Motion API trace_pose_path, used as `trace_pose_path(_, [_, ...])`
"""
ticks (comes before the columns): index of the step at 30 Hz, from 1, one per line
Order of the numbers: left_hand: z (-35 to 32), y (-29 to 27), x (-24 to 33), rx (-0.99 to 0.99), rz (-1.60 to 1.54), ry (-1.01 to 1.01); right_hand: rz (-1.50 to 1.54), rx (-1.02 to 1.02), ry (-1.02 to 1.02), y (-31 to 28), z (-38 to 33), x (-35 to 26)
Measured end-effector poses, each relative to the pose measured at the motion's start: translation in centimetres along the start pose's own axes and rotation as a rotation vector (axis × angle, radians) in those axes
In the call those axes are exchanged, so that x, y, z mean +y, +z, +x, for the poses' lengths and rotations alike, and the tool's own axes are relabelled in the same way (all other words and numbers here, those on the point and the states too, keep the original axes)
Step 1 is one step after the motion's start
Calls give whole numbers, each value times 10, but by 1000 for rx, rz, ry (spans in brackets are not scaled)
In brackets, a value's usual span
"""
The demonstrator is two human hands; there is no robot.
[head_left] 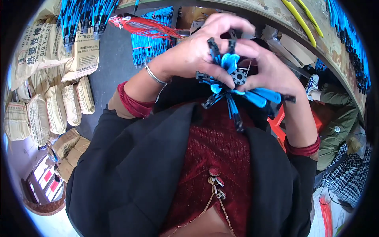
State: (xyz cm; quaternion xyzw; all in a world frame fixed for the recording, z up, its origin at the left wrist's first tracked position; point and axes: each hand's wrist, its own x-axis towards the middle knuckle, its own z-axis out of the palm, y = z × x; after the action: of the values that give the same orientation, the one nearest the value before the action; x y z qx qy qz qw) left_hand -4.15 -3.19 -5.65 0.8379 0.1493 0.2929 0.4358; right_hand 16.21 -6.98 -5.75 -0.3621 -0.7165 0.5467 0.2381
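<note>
Both my hands are raised in front of my chest around a cluster of blue strips with black tips [256, 98]. The strips fan out in several directions from a black, toothed round hub [239, 76]. My left hand [205, 55] is closed on the cluster, its thumb beside the hub and its fingers curled over the top. My right hand [270, 73] is closed on the other side, thumb against the hub's lower edge. A thin pale line, perhaps a thread or wire, shows above the hub. Some fingertips are blurred or hidden behind the strips.
A wooden bench [268, 15] curves across the far side, with yellow curved handles [302, 19] on it. Blue strip bundles [152, 39] and red strands [146, 27] lie beyond my left arm. Paper sacks [55, 106] are stacked left. Another person's green-clothed leg [335, 122] is at right.
</note>
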Motion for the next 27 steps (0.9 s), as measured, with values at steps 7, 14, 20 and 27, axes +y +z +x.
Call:
trace_pose_path(7, [2,2,16,-34,171,138,-128,-79,24,18,-22,-23])
trace_pose_path(14, [-52,21,42,359,-549,-407,224,167,139,36,-38,-13])
trace_pose_path(20, [-64,53,56,299,-14,-218,179,307,129,54,-36,-22])
trace_pose_path(27, [-56,46,56,220,220,-221,186,349,125,53,-35,-10])
